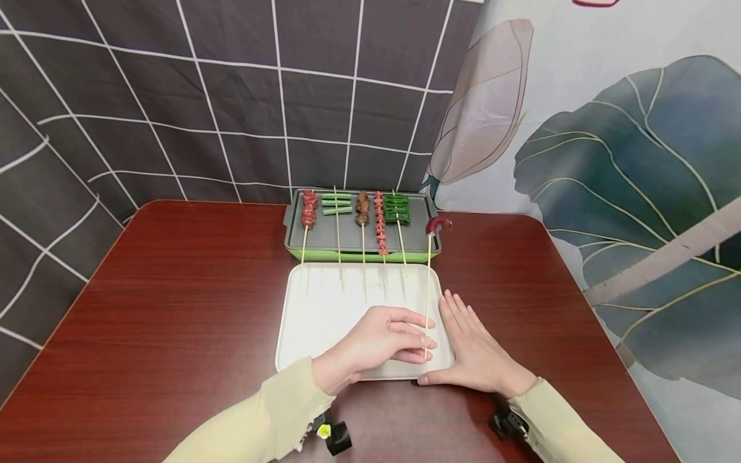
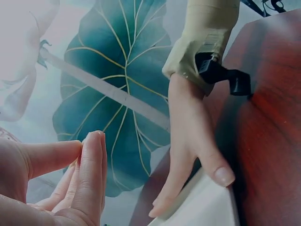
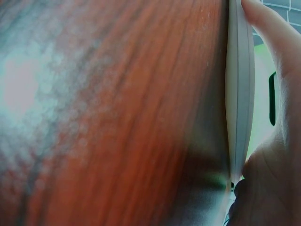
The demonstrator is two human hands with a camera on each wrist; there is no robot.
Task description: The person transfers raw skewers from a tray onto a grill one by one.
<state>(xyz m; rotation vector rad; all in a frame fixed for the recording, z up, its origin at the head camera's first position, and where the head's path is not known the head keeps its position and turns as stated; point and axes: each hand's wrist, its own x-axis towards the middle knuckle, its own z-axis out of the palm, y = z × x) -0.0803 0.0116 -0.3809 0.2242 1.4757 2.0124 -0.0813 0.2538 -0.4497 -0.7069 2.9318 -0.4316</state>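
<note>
My left hand (image 1: 379, 341) pinches the lower end of a wooden skewer (image 1: 429, 276) between thumb and fingers. Its top bears a dark red, curled piece (image 1: 438, 224) like an octopus tentacle, over the right front corner of the griddle tray (image 1: 418, 243). Beneath the left hand lies a white rectangular tray (image 1: 312, 321). My right hand (image 1: 477, 354) rests with straight fingers along that tray's right edge, its thumb at the front corner; the right wrist view shows the tray's side (image 3: 241, 94) against this hand. In the left wrist view the pinched skewer is hidden by the fingers (image 2: 89, 174).
Across the grey griddle tray with a green base lie several skewers: red meat (image 1: 309, 209), green stalks (image 1: 337, 204), brown meat (image 1: 363, 209), small red pieces (image 1: 379, 222) and green pepper (image 1: 396, 209). Their sticks reach over the white tray. A reddish-brown table (image 1: 191, 289) carries everything.
</note>
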